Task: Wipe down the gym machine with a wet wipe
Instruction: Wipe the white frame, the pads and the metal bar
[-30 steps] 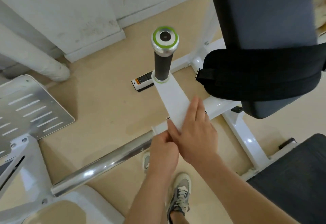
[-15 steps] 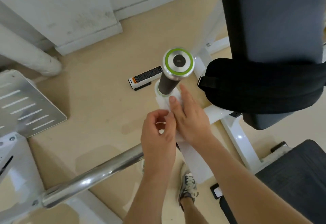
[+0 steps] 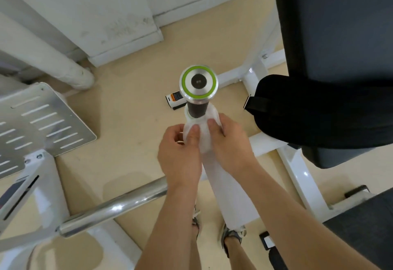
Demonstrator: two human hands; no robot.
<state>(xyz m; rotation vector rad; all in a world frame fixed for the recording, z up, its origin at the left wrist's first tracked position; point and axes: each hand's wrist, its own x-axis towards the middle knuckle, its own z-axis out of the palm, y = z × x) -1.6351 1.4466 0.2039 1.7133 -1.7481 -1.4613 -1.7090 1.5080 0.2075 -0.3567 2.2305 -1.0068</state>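
1. The left hand and the right hand meet at the centre of the view, both pressed onto a white wet wipe wrapped around the white arm of the gym machine.
2. The left hand pinches the wipe between thumb and fingers from the 9 o'clock side; the right hand clasps it from the 3 o'clock side, fingertips on the cloth.
3. The wipe sits just below the black handle grip, which stands toward 12 o'clock from the hands and ends in a silver cap with a green ring.
4. The white arm runs from the hands toward 5 o'clock, down past two grey shoes.
5. A chrome bar extends toward 8 o'clock from under the left wrist.
6. A dark padded backrest fills the 1 to 3 o'clock area, with a black rounded pad in front of it.
7. A perforated metal plate lies at 9 o'clock.
8. A small labelled box rests on the beige floor just beyond the handle, at 11 o'clock.
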